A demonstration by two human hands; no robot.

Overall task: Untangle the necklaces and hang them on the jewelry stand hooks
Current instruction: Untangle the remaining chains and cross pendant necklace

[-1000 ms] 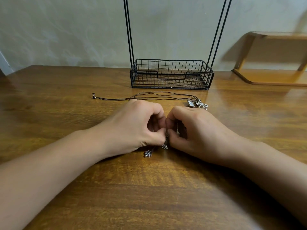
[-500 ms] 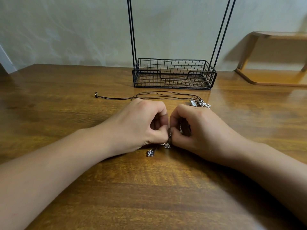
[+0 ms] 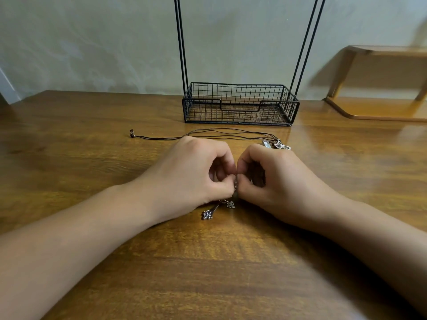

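A person's left hand (image 3: 191, 176) and right hand (image 3: 277, 179), fingers curled, pinch a tangled necklace (image 3: 227, 203) between them on the wooden table (image 3: 69, 158), with 2 corded necklaces (image 3: 231, 135) lying before the wire jewelry stand (image 3: 240, 105).

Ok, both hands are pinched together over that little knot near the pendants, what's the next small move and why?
Probably ease the left hand and right hand slightly apart to loosen the tangle they pinch. Two pendants lie on the table below it, and no necklace is on the jewelry stand yet, so hanging looks premature.
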